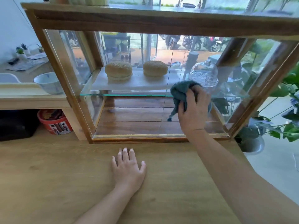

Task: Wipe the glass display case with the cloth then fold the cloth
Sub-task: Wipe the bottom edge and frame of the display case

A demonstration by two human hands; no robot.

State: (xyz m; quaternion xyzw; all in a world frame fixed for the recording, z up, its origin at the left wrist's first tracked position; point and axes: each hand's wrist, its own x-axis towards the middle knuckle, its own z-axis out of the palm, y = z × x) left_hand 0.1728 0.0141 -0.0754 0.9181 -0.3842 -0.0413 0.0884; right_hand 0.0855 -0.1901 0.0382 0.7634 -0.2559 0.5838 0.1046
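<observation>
- The right hand [193, 109] has its grip clenched around a bunched dark teal cloth [182, 92], pressing it against the front pane of the glass display case [145, 23], towards the case's right side and level with its inner glass shelf [126, 94].
- The left hand [128, 167] lies flat on the wooden surface [48, 175] just in front of the case's bottom rail, its grip released, fingers spread and holding nothing.
- Judged from this, the wiping step is under way: the cloth is on the glass, crumpled rather than folded, with one tail dangling below the hand.
- I cannot tell which panes are already clean; reflections cover much of the glass, so streaks do not show.
- Left to do, as I read it: whatever glass remains unwiped, then the folding, which has not begun.
- Count inside the case: two sesame buns [119, 71] side by side on the glass shelf, and one clear domed glass dish [203, 73] to their right, partly behind the cloth.
- Count left of the case: one white bowl [48, 83] on a raised ledge and one red tin [55, 120] beneath that ledge.
- One cloth, one case, two hands in view.
</observation>
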